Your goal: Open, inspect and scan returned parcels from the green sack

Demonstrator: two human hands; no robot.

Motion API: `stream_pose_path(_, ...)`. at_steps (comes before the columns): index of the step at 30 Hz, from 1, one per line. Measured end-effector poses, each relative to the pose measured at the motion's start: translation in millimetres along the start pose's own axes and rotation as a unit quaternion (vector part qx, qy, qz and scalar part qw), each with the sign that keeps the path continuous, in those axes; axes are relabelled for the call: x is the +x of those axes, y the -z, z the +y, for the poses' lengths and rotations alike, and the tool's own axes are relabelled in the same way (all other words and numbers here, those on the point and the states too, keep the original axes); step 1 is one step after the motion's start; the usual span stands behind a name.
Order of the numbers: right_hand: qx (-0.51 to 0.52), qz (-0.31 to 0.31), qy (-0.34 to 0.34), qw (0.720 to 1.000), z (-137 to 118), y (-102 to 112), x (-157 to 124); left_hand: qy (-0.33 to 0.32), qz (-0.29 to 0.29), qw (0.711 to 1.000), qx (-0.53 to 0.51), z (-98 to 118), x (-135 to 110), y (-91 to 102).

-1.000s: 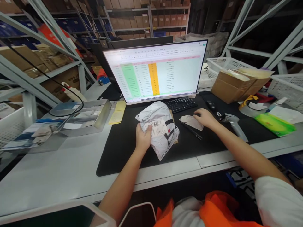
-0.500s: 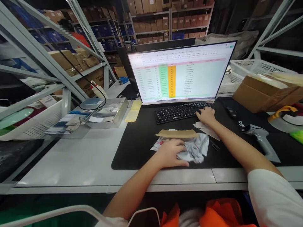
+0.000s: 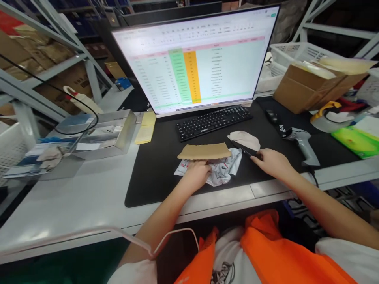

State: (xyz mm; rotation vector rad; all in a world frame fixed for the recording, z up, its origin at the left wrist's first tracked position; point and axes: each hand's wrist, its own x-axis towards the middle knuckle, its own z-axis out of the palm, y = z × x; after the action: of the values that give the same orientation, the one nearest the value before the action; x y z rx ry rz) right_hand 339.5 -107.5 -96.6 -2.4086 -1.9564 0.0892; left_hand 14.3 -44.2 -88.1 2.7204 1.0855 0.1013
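Note:
My left hand [image 3: 197, 174] presses down on a crumpled white parcel bag [image 3: 222, 172] that lies flat on the black desk mat [image 3: 154, 165], fingers curled over its left part. A brown cardboard piece [image 3: 204, 151] rests on the bag's far edge. My right hand [image 3: 272, 163] lies on the mat to the right of the bag, fingertips closed on the near end of a thin black pen [image 3: 246, 151]. A pale crumpled paper scrap [image 3: 245, 139] sits just beyond the pen.
Behind the mat are a black keyboard [image 3: 213, 121] and a monitor [image 3: 195, 59] showing a spreadsheet. A barcode scanner [image 3: 300, 140], a cardboard box [image 3: 308, 85] and a green pack [image 3: 357, 141] sit to the right. A metal tray [image 3: 103, 134] and yellow notes [image 3: 146, 128] sit to the left.
My left hand lowered the upright parcel bag and flattened it on the mat. My right hand went from the paper scrap to the keyboard, then back to the pen.

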Motion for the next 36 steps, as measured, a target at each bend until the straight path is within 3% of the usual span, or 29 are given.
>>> stream_pose_path(3, -0.009, 0.017, 0.010, 1.000, -7, -10, -11, -0.008, -0.032, 0.999, -0.006, -2, 6, 3.1)
stream_pose_path(6, 0.011, 0.032, 0.009, 0.999, -12, -14, -5, -0.026, -0.059, 0.994, -0.083, -9, -3, 25.1)
stream_pose_path(8, 0.042, 0.031, -0.010, 0.999, -7, -14, -5, -0.051, -0.044, 0.988, -0.138, -16, -19, 42.8)
stream_pose_path(10, 0.083, 0.037, -0.044, 0.995, 7, -13, -11, -0.067, -0.014, 0.990, -0.123, -25, -39, 52.2)
stream_pose_path(13, 0.201, 0.064, -0.099, 0.973, 35, -13, -33, -0.044, 0.044, 0.998, -0.005, -42, -61, 39.5)
stream_pose_path(15, 0.356, 0.069, -0.120, 0.924, 48, -15, -52, -0.029, 0.094, 0.994, 0.049, -55, -63, 20.2)
stream_pose_path(16, 0.456, 0.062, -0.121, 0.880, 51, -16, -61, -0.028, 0.115, 0.991, 0.059, -61, -60, 11.6)
stream_pose_path(18, 0.649, 0.034, -0.107, 0.753, 50, -17, -79, -0.041, 0.141, 0.988, 0.054, -68, -51, 3.1)
stream_pose_path(20, 0.765, 0.017, -0.087, 0.638, 45, -15, -93, -0.056, 0.169, 0.984, 0.030, -68, -40, 10.4)
stream_pose_path(21, 0.789, 0.013, -0.078, 0.609, 43, -14, -99, -0.059, 0.188, 0.980, 0.016, -65, -35, 19.4)
stream_pose_path(22, 0.797, 0.013, -0.072, 0.600, 41, -13, -104, -0.055, 0.209, 0.976, 0.004, -60, -30, 30.7)
stream_pose_path(23, 0.793, 0.015, -0.068, 0.605, 40, -11, -107, -0.047, 0.228, 0.972, -0.006, -54, -25, 43.1)
stream_pose_path(25, 0.766, 0.023, -0.059, 0.640, 41, -9, -111, -0.022, 0.244, 0.969, -0.017, -40, -14, 66.2)
stream_pose_path(28, 0.682, 0.075, -0.055, 0.725, 43, -3, -112, 0.005, 0.221, 0.975, -0.034, -24, 5, 84.3)
stream_pose_path(32, 0.510, 0.146, -0.050, 0.846, 34, 20, -114, -0.009, 0.235, 0.966, -0.112, -15, 26, 79.6)
stream_pose_path(36, 0.353, 0.160, 0.029, 0.921, 4, 58, -116, -0.038, 0.322, 0.920, -0.221, -11, 29, 73.3)
